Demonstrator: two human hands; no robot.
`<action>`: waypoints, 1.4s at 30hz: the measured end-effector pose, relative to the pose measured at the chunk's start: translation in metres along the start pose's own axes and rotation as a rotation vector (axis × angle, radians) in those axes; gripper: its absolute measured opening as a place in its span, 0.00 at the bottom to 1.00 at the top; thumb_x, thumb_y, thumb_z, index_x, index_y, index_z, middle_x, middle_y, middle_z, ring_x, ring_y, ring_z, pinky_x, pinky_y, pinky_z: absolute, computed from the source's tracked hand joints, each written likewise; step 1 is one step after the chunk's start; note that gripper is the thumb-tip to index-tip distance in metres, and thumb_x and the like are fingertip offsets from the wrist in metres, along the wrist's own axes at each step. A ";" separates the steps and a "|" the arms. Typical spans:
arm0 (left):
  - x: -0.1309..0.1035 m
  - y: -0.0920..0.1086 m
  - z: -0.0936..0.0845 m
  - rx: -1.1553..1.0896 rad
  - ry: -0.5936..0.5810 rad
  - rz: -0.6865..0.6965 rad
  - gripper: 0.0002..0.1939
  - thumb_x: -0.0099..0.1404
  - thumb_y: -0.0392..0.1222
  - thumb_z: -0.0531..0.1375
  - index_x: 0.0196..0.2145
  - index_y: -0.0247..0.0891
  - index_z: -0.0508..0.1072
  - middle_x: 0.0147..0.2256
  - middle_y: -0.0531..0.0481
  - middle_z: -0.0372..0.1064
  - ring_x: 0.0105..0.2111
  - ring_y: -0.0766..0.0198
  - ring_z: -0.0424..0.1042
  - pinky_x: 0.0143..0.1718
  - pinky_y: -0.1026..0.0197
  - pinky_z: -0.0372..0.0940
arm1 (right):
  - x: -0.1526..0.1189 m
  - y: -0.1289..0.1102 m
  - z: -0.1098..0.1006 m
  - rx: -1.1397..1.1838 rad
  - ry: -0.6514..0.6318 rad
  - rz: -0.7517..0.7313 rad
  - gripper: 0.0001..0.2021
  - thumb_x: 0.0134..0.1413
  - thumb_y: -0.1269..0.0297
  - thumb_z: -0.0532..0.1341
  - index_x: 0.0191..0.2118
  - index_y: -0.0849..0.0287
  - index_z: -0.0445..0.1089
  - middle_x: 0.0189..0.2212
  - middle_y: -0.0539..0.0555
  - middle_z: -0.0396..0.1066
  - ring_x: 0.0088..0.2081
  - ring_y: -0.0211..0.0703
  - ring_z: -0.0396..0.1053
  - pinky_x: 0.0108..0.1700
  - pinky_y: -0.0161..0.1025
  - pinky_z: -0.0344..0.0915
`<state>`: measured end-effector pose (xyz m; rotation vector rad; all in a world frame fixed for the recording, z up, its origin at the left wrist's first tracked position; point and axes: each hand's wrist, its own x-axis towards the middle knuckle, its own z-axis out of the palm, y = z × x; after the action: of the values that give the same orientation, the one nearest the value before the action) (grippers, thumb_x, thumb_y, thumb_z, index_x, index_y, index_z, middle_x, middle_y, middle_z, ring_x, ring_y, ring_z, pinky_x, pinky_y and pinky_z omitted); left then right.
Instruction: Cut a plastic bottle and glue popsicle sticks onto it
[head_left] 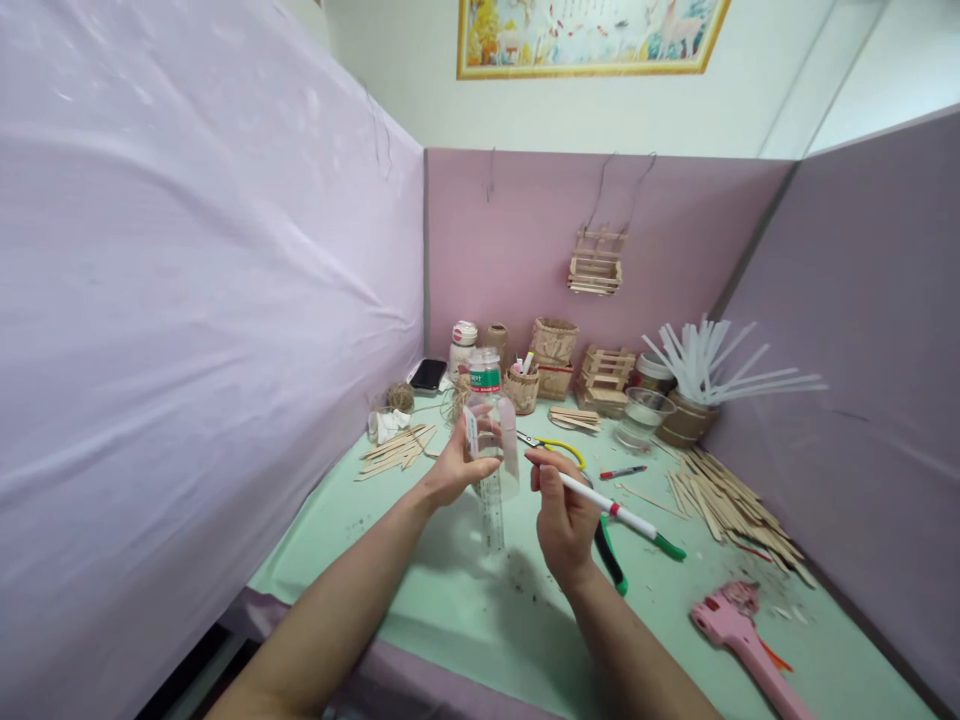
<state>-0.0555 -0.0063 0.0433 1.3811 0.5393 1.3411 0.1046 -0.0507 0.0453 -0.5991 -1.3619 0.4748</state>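
Observation:
My left hand (456, 467) is wrapped round a clear plastic bottle (486, 379) with a green label near its neck, holding it upright above the table. A curved translucent sheet (508, 450) stands against the bottle's right side. In my right hand (564, 515) is a white marker pen (619, 513) with a red band and a green end. Its front end points toward the bottle; a gap shows between them. Below the bottle lies a clear ruler (491, 520). Yellow-handled scissors (562, 450) and a green-and-black tool handle (610, 558) lie near my right hand.
A pink glue gun (739, 635) lies at the front right, near loose wooden sticks (731, 505). White glue sticks (705, 365) fan out beside a clear plastic cup (643, 420). Further sticks (394, 452) and a twine ball (400, 397) lie left. Partitions enclose the table.

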 end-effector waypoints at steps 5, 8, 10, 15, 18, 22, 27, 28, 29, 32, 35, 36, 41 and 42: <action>-0.002 0.001 0.007 -0.009 -0.006 -0.013 0.39 0.52 0.43 0.71 0.58 0.48 0.60 0.46 0.48 0.64 0.46 0.55 0.70 0.49 0.51 0.66 | 0.007 -0.006 0.016 -0.026 0.178 0.039 0.04 0.62 0.61 0.58 0.37 0.54 0.66 0.32 0.49 0.66 0.32 0.40 0.66 0.35 0.39 0.64; -0.003 0.001 0.009 -0.006 0.009 -0.020 0.39 0.51 0.44 0.71 0.57 0.47 0.61 0.46 0.47 0.66 0.45 0.55 0.71 0.49 0.52 0.66 | 0.011 -0.008 0.025 0.009 0.155 -0.010 0.05 0.62 0.62 0.58 0.36 0.53 0.61 0.30 0.48 0.64 0.34 0.41 0.67 0.39 0.41 0.67; -0.004 0.001 0.010 0.001 0.009 -0.016 0.39 0.51 0.44 0.71 0.58 0.47 0.61 0.46 0.48 0.66 0.45 0.55 0.71 0.50 0.52 0.65 | 0.011 -0.009 0.028 0.015 0.128 -0.035 0.05 0.63 0.63 0.57 0.36 0.52 0.59 0.29 0.47 0.63 0.34 0.41 0.67 0.45 0.46 0.68; -0.004 0.001 0.010 0.010 0.007 -0.025 0.38 0.52 0.42 0.71 0.58 0.48 0.61 0.46 0.48 0.66 0.45 0.56 0.71 0.49 0.53 0.66 | 0.010 -0.007 0.030 0.005 0.128 -0.059 0.05 0.64 0.65 0.56 0.36 0.52 0.57 0.28 0.45 0.63 0.32 0.40 0.66 0.50 0.50 0.66; -0.004 0.002 0.011 -0.006 0.001 -0.031 0.37 0.53 0.40 0.70 0.58 0.49 0.60 0.46 0.49 0.66 0.45 0.57 0.71 0.49 0.53 0.66 | 0.010 -0.006 0.030 -0.013 0.133 -0.046 0.06 0.64 0.63 0.56 0.36 0.52 0.56 0.28 0.46 0.63 0.32 0.40 0.66 0.48 0.49 0.67; -0.004 0.004 0.013 -0.001 0.012 -0.028 0.37 0.52 0.38 0.70 0.57 0.48 0.60 0.45 0.50 0.65 0.46 0.57 0.72 0.49 0.55 0.66 | 0.011 -0.006 0.030 -0.019 0.133 -0.043 0.06 0.64 0.62 0.56 0.36 0.52 0.56 0.28 0.46 0.63 0.32 0.40 0.66 0.50 0.51 0.67; -0.003 0.007 0.017 0.011 0.027 -0.017 0.37 0.51 0.38 0.70 0.56 0.47 0.61 0.44 0.50 0.66 0.48 0.54 0.72 0.49 0.53 0.65 | 0.010 -0.005 0.030 -0.048 0.131 -0.047 0.06 0.64 0.62 0.56 0.36 0.52 0.56 0.29 0.46 0.63 0.32 0.40 0.66 0.51 0.51 0.66; -0.003 0.007 0.017 0.017 0.027 -0.018 0.37 0.51 0.38 0.70 0.57 0.47 0.61 0.44 0.49 0.66 0.48 0.54 0.72 0.50 0.53 0.65 | 0.010 -0.004 0.030 -0.053 0.132 -0.045 0.06 0.64 0.62 0.56 0.36 0.52 0.56 0.29 0.46 0.63 0.32 0.40 0.66 0.51 0.51 0.66; -0.003 0.007 0.017 0.025 0.026 -0.022 0.37 0.52 0.38 0.70 0.57 0.47 0.61 0.45 0.49 0.67 0.48 0.54 0.72 0.51 0.52 0.65 | 0.010 -0.004 0.030 -0.058 0.132 -0.043 0.06 0.64 0.62 0.56 0.35 0.52 0.57 0.29 0.46 0.63 0.32 0.40 0.66 0.51 0.50 0.66; -0.003 0.007 0.016 0.045 0.026 -0.033 0.38 0.51 0.37 0.70 0.57 0.47 0.60 0.46 0.49 0.67 0.48 0.54 0.72 0.52 0.51 0.64 | 0.010 -0.004 0.030 -0.059 0.129 -0.040 0.06 0.64 0.62 0.56 0.35 0.52 0.57 0.29 0.46 0.63 0.33 0.40 0.67 0.50 0.49 0.66; -0.003 0.007 0.016 0.045 0.033 -0.037 0.38 0.51 0.37 0.70 0.57 0.47 0.60 0.45 0.49 0.67 0.48 0.54 0.72 0.51 0.52 0.64 | 0.010 -0.004 0.029 -0.052 0.123 -0.046 0.06 0.64 0.63 0.56 0.35 0.52 0.57 0.29 0.46 0.63 0.33 0.40 0.67 0.49 0.48 0.66; -0.003 0.007 0.016 0.039 0.035 -0.037 0.38 0.51 0.36 0.70 0.56 0.47 0.60 0.45 0.50 0.67 0.47 0.55 0.72 0.51 0.53 0.64 | 0.010 -0.004 0.029 -0.054 0.123 -0.047 0.06 0.64 0.64 0.56 0.35 0.52 0.57 0.29 0.46 0.63 0.33 0.39 0.67 0.49 0.48 0.66; -0.003 0.006 0.016 0.020 0.028 -0.039 0.37 0.51 0.37 0.70 0.56 0.46 0.60 0.45 0.49 0.67 0.47 0.55 0.72 0.50 0.54 0.65 | 0.010 -0.001 0.029 -0.075 0.135 -0.033 0.06 0.63 0.63 0.56 0.36 0.52 0.57 0.30 0.46 0.63 0.33 0.40 0.67 0.49 0.48 0.66; -0.003 0.005 0.015 0.024 0.029 -0.043 0.37 0.51 0.37 0.70 0.56 0.46 0.60 0.45 0.49 0.67 0.47 0.55 0.72 0.49 0.54 0.65 | 0.010 -0.001 0.029 -0.075 0.136 -0.033 0.06 0.63 0.63 0.56 0.36 0.52 0.57 0.30 0.46 0.63 0.33 0.40 0.67 0.49 0.47 0.66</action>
<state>-0.0442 -0.0163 0.0503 1.3640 0.6033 1.3258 0.0777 -0.0417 0.0568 -0.6577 -1.2626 0.3515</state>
